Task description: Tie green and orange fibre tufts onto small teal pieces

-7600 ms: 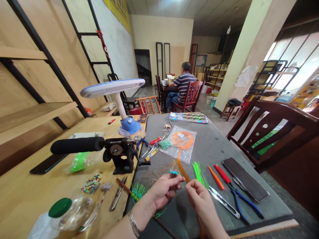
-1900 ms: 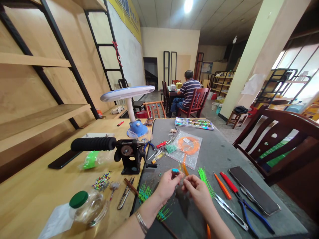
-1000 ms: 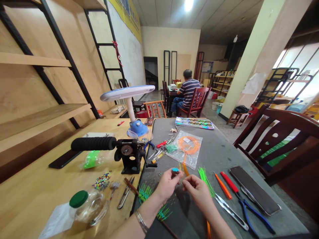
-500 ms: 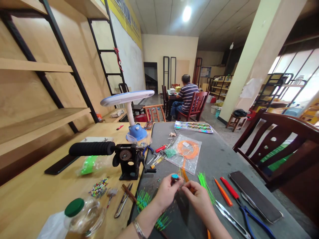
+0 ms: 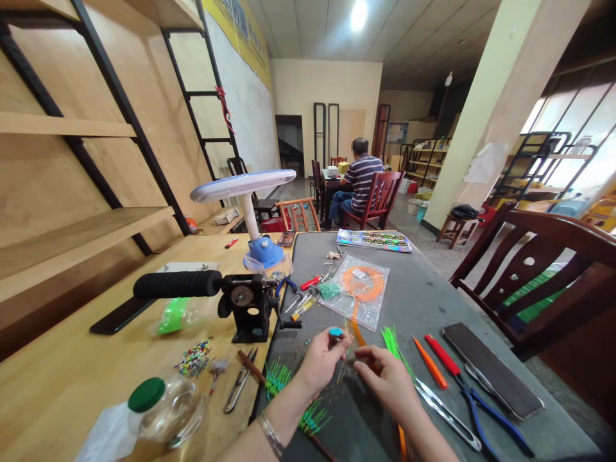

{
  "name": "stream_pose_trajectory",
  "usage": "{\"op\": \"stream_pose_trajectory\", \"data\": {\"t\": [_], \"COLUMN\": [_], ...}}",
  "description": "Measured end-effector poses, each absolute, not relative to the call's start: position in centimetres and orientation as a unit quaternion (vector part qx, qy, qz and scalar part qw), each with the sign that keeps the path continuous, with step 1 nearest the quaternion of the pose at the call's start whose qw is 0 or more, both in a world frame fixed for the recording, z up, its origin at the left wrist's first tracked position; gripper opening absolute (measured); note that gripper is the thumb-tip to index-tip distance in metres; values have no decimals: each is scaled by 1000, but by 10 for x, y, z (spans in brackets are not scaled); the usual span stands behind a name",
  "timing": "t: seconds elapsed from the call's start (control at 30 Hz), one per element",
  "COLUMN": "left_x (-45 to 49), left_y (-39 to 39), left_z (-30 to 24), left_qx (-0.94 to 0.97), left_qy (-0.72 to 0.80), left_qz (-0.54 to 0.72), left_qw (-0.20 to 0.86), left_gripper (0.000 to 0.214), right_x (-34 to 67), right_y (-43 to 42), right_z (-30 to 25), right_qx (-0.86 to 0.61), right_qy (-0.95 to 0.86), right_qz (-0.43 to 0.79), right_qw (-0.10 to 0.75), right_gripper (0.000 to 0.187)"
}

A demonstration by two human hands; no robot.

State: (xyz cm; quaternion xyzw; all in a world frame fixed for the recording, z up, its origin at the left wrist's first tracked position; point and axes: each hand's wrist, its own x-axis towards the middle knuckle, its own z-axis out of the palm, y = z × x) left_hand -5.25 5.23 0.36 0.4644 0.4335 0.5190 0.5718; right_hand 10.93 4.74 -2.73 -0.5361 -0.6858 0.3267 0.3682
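My left hand [image 5: 321, 360] is closed in a pinch above the dark mat. A small bright blue piece [image 5: 335, 332] sits at its index finger; its exact kind does not show. From the fingertips rises a thin yellow-green strand [image 5: 346, 327]. Close by on the right, my right hand [image 5: 389, 380] has thumb and fingers apart, with nothing visible between them. An orange strip [image 5: 357, 333] runs behind the hands from a clear bag [image 5: 378, 307] with an orange coil [image 5: 363, 284]. Bright green strands [image 5: 395, 343] lie beyond my right hand, and a stick with green ties [image 5: 276, 380] lies by my left forearm.
A black hand-cranked winder [image 5: 250, 311] stands left on the wood. Beads [image 5: 194, 357], tweezers [image 5: 240, 382] and a green-lidded jar [image 5: 166, 410] lie nearer. On the right are scissors [image 5: 447, 410], blue-handled pliers [image 5: 495, 427] and a phone [image 5: 493, 369]. Another person [image 5: 363, 176] sits farther back.
My right fingers have come away from my left fingertips and spread apart. The left hand keeps its pinch. The view has shifted slightly.
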Motion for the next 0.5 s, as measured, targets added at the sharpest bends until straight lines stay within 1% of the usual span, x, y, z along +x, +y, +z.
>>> {"op": "stream_pose_trajectory", "data": {"t": [0.23,0.5], "left_x": [-53,-52], "left_y": [53,55], "left_z": [1,-6], "left_qx": [478,512], "left_qy": [440,397], "left_qz": [510,521], "left_qw": [564,556], "left_gripper": [28,25], "right_x": [95,94], "right_y": [48,51], "right_z": [-19,-12], "right_qx": [-525,-509], "right_qy": [-685,-678], "right_qz": [348,370], "right_qw": [367,380], "right_gripper": [19,21]}}
